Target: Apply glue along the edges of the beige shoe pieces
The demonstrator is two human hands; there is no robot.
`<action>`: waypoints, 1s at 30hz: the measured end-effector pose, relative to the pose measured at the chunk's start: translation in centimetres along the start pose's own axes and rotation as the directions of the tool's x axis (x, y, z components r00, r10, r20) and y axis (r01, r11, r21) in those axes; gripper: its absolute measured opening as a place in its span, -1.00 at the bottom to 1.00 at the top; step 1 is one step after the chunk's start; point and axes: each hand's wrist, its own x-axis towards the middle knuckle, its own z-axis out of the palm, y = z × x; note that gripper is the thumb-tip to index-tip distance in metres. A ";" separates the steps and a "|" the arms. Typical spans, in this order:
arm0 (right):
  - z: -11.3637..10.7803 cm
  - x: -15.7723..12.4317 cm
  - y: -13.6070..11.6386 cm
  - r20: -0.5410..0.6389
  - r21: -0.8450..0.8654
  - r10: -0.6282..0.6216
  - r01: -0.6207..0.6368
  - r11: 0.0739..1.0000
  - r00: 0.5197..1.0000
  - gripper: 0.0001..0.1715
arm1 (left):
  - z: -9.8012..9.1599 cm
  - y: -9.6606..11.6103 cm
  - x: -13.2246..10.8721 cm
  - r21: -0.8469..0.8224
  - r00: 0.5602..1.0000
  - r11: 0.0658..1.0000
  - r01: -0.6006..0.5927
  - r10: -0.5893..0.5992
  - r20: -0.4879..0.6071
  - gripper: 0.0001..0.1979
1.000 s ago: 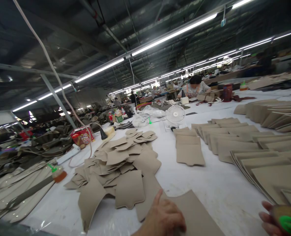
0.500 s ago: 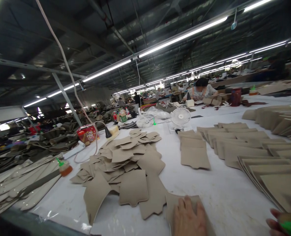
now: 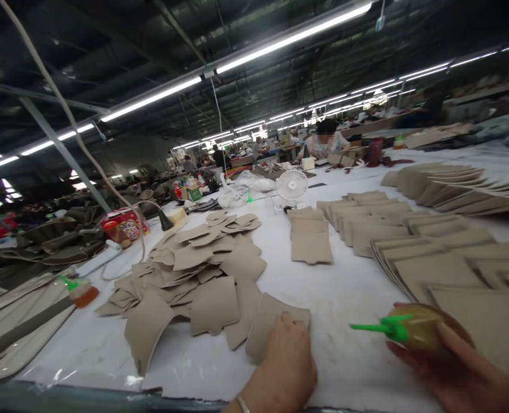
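Note:
My left hand [image 3: 288, 357] rests with curled fingers on the right part of a taupe sheet piece [image 3: 261, 324], which lies at the near edge of a loose heap of similar pieces [image 3: 194, 258]. Its fingertips are partly hidden by the knuckles. In my right hand [image 3: 456, 367] is a squeeze bottle [image 3: 430, 327] of amber liquid, tipped on its side. The bottle's green nozzle [image 3: 381, 327] points left over the white table [image 3: 344, 355], toward my left hand.
Fanned stacks of taupe pieces [image 3: 443, 264] cover the right side; a small stack [image 3: 310, 244] lies mid-table. Behind stands a white fan [image 3: 292, 186]. Another amber bottle [image 3: 83, 294], a red box [image 3: 125, 223] and a cable are at left. Across the table a person [image 3: 325, 140] leans forward.
My left hand has gone from lying flat to curled, and the piece under it has shifted toward the heap. My right hand has brought the bottle inward from the lower right corner.

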 end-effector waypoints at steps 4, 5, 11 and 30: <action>1.4 -0.6 -1.3 0.076 0.110 0.108 -0.116 0.987 0.991 -0.49 | 0.4 -1.9 0.5 -0.006 0.997 0.999 -0.046 0.046 -0.056 -0.65; 1.9 -0.7 -1.6 0.088 0.077 0.085 -0.092 0.993 0.992 -0.46 | 0.6 -2.3 0.6 -0.021 0.994 0.997 -0.079 0.077 -0.079 -0.65; 3.1 -1.1 -2.2 0.175 -0.357 -0.166 0.220 0.908 0.970 -0.28 | 1.6 -3.6 0.6 -0.105 0.985 0.988 -0.112 0.096 -0.147 -0.57; 3.9 -0.7 -1.4 0.471 -0.691 -0.362 0.591 0.416 0.804 -0.40 | 2.8 -3.0 0.7 -0.013 0.986 0.996 -0.090 0.087 -0.140 -0.58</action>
